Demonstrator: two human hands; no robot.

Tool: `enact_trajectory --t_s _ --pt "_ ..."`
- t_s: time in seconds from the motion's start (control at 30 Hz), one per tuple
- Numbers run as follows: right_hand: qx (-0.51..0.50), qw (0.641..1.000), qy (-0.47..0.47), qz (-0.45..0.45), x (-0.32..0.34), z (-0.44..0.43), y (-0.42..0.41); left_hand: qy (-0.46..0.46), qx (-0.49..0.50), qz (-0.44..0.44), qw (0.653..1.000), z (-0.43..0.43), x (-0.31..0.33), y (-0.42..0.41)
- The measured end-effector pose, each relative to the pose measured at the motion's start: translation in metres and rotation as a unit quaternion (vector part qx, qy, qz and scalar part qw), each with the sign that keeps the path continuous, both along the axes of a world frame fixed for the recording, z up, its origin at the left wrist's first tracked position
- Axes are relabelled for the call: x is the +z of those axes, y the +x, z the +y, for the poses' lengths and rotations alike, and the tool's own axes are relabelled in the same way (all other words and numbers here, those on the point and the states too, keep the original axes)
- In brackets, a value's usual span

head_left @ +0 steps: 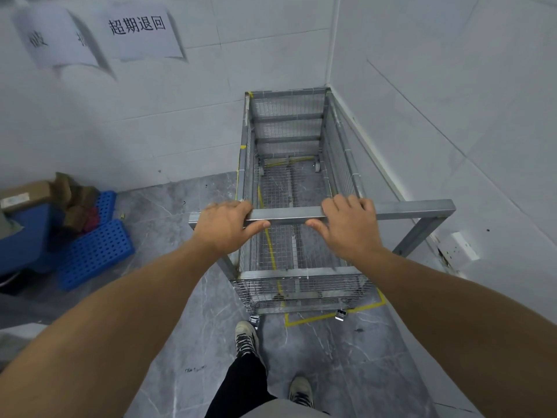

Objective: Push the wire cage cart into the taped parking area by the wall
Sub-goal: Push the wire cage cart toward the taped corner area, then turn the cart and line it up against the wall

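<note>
The empty wire cage cart [337, 146] stands in the room's corner, its far end against the back wall and its right side along the right wall. My left hand [223, 226] and my right hand [351, 226] both grip the grey metal handle bar [286, 215] at the near end. Yellow floor tape [319, 316] marks the parking area; its near line shows just beyond the cart's near casters, and another strip runs lengthwise under the mesh floor. The cart's left side sits a little outside that strip.
Blue perforated plastic crates [93, 254] and cardboard boxes [27, 193] lie on the floor at the left. Paper signs [141, 28] hang on the back wall. A wall socket [462, 245] sits low on the right wall. My feet [247, 336] stand behind the cart on grey marble tiles.
</note>
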State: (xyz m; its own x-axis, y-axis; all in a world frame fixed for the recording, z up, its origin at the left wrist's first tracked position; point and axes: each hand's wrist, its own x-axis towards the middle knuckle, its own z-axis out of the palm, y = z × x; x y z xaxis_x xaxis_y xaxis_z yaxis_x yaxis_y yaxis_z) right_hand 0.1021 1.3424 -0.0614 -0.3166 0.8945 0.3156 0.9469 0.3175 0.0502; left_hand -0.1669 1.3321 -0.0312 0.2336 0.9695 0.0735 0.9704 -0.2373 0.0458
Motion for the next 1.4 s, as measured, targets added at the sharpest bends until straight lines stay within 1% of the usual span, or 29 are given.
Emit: enact_trajectory --t_s 0.17,0.4,0.6,0.87,1.07,1.2,1.3,1.4 --pt "0.002 1.000 0.007 0.013 0.000 -0.002 0.000 -0.018 0.000 -0.023 1.000 0.000 0.001 0.001" --pt "0.009 1.000 0.008 0.006 0.000 0.000 0.000 -0.027 0.012 -0.023 0.999 0.001 0.002 0.001" --pt "0.003 1.000 0.021 -0.004 -0.001 0.002 0.001 -0.030 0.012 -0.010 0.999 0.003 0.002 0.002" --pt "-0.008 1.000 0.011 0.024 0.002 -0.002 -0.001 -0.019 -0.014 0.027 0.999 0.002 0.003 0.001" --pt "-0.021 0.999 0.004 0.039 -0.001 -0.002 -0.002 -0.062 -0.066 0.035 0.995 0.012 0.006 -0.012" --pt "-0.034 0.998 0.010 0.051 -0.005 -0.005 -0.003 -0.102 -0.126 0.027 0.986 0.024 0.005 -0.025" --pt "-0.078 0.994 0.002 0.076 -0.008 -0.010 -0.012 -0.141 -0.181 0.012 0.973 0.034 0.008 -0.037" --pt "-0.143 0.984 -0.004 0.105 -0.009 -0.016 -0.032 -0.155 -0.251 -0.008 0.955 0.040 0.009 -0.055"
